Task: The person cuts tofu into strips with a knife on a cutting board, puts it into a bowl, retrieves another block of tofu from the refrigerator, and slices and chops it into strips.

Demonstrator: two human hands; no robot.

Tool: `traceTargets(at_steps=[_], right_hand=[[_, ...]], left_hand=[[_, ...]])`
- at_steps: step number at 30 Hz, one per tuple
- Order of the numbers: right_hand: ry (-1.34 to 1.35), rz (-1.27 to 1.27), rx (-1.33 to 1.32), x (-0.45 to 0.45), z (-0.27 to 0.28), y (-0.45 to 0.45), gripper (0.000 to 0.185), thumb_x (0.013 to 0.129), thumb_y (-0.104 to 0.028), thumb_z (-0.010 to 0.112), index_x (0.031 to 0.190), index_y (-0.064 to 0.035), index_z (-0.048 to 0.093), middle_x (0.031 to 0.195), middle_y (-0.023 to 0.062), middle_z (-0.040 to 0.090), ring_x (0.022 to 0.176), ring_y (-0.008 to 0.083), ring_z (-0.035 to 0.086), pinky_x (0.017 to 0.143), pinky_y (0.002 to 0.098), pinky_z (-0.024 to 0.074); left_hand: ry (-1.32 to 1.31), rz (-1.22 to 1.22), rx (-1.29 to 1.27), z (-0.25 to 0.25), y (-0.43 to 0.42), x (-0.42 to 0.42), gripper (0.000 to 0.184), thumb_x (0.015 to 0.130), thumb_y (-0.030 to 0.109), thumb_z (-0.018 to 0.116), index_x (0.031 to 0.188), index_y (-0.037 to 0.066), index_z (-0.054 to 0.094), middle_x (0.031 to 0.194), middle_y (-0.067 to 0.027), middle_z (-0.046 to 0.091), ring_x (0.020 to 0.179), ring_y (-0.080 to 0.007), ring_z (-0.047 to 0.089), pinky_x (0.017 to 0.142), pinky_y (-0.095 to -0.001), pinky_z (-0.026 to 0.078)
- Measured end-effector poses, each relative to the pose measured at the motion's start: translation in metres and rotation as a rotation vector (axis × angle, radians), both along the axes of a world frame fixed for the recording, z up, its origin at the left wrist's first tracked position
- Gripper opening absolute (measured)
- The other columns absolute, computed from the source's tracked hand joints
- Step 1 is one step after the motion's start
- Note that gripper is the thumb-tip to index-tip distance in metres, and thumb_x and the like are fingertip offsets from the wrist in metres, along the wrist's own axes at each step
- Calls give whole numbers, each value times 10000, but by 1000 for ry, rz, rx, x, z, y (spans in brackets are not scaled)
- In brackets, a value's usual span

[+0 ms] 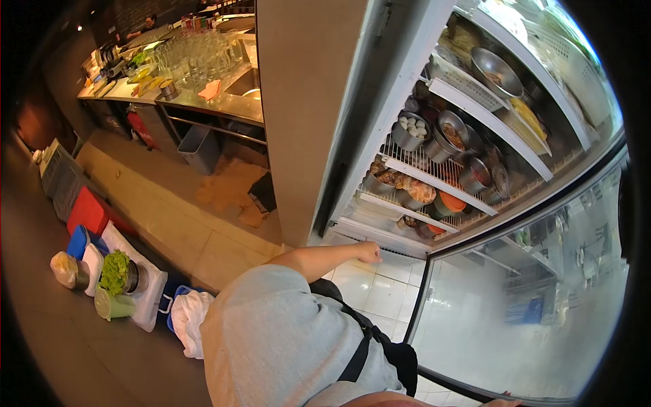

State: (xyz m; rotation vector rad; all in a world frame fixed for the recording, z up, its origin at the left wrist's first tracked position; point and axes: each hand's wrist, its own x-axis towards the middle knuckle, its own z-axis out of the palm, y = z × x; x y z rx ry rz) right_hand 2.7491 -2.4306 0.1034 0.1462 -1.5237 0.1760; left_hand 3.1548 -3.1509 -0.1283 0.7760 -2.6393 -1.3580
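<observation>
My left hand (369, 252) is closed in a loose fist in front of the lower part of an upright refrigerator (380, 224), with nothing visible in it. At the bottom edge, only part of my right hand (503, 401) shows, its fingers at the frame of the open glass refrigerator door (515, 312). Inside, wire shelves bear a metal pot of eggs (411, 127), a metal container of brown food (453, 130), and a pot with reddish food (476, 175). Higher up, a metal bowl (498, 73) sits beside a white perforated basket (468, 81).
A pillar (305, 102) stands left of the refrigerator. Beyond it, a counter (196, 102) holds many glasses, with a grey bin (199, 149) below. At left are lettuce (116, 271), a green container (114, 305) and a white bag (190, 322). A person (144, 27) is far back.
</observation>
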Motion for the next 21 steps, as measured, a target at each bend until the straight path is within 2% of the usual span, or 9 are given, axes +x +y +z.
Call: traceTargets(at_steps=[3,4,6,8,14,17,19,20,21], right_hand=[[-370,732,-747,44,36,-70,424,999,-253,673,1170,128,601,1010,251,699,815,322,720,703,412,636],[-394,796,-876,54,42,-81,417,998,-237,676,1132,152,608,1025,256,700,832,314,734,720,404,660],[-391,856,-988,66,47,-89,460,960,-297,729,1190,86,619,1024,221,704,781,264,724,717,366,663],[-348,910,-832,67,39,-83,488,955,-304,735,1219,85,605,1045,218,701,773,255,717,712,361,663],[-407,798,-945,108,52,-115,498,972,-282,713,1231,121,579,1072,230,684,805,256,719,739,363,662],[-437,732,-927,117,52,-116,517,970,-282,715,1227,142,569,1022,232,698,805,260,733,732,360,662],[-412,671,-910,129,53,-125,469,962,-288,726,1144,130,618,956,226,715,781,270,741,744,351,663],[-419,653,-907,124,46,-119,469,962,-288,726,1144,130,618,956,226,715,781,270,741,744,351,663],[-332,771,-876,111,33,-102,432,966,-292,722,1105,110,644,933,217,723,756,270,736,707,349,650]], left_hand=[[-28,-18,12,5,19,11,377,859,420,737,943,54,774,932,-186,752,893,-326,722,826,-424,560],[-54,-18,6,8,25,15,377,861,417,735,948,52,773,926,-188,750,888,-329,721,827,-424,560],[-67,-29,-3,5,33,26,376,862,415,736,956,52,772,920,-186,750,883,-331,720,820,-423,559],[-84,-39,-15,3,38,37,376,862,412,738,964,52,771,915,-184,749,879,-332,719,813,-422,558],[-205,-15,41,9,30,58,381,860,408,741,969,45,768,905,-187,750,872,-329,721,808,-425,558],[-289,3,227,-2,19,54,387,865,417,731,967,45,770,923,-191,751,896,-332,722,826,-429,559],[-194,-9,-2,-37,4,48,401,870,443,722,953,55,773,866,-164,752,822,-302,721,786,-420,556],[-205,-21,6,-48,-3,45,401,870,443,722,953,55,773,866,-164,752,822,-302,721,786,-420,556],[-205,-33,-40,-58,-11,42,400,879,450,713,937,58,771,821,-146,742,769,-281,709,763,-412,552]])
